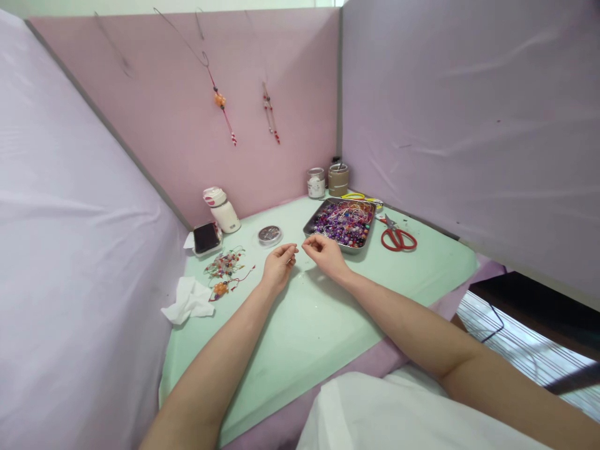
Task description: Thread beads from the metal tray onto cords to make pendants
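Green surface (319, 312), bead tray (313, 220) far right. Left hand (278, 265) & right hand (325, 253) nearly meet just in front of tray, fingers pinched shut, prob. on fine thread (299, 249), too thin to confirm. Threading step, I judge; next needs bead from tray. Thread axis approx left-right between hands.

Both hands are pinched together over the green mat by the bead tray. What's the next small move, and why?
Probably reach the right hand to the bead tray for a bead: both hands look pinched on something too fine to make out, and the left hand can keep its pinch.
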Available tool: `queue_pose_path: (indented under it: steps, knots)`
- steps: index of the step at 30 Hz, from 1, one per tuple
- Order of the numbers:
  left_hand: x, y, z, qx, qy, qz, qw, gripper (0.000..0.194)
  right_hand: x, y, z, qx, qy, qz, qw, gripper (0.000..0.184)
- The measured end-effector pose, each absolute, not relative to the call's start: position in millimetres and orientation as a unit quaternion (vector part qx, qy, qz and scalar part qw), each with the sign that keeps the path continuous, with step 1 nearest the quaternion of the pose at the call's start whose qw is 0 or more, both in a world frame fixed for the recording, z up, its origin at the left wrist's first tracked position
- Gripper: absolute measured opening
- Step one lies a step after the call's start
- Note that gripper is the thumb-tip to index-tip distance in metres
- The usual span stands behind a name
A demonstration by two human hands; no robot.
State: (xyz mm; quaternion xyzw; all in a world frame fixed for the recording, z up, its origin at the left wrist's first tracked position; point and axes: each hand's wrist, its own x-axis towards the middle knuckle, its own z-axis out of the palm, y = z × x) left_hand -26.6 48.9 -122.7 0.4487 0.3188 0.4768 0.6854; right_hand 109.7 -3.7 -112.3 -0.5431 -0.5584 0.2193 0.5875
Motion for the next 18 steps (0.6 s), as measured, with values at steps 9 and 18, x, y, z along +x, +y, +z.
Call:
queue_pose_path:
  steps: [9, 18]
  knots:
    - [-25.6, 43.2, -115.4, 0.474, 0.335, 0.471, 0.664, 0.027, 108.8, -5.7, -108.4, -0.545, -0.56, 0.206, 0.589, 0.012]
    - [-26.0, 46.1, -118.7, 0.488, 0.338, 0.472, 0.652, 0.026, 109.1, -6.3, -108.1, -0.551, -0.56, 0.198, 0.586, 0.009]
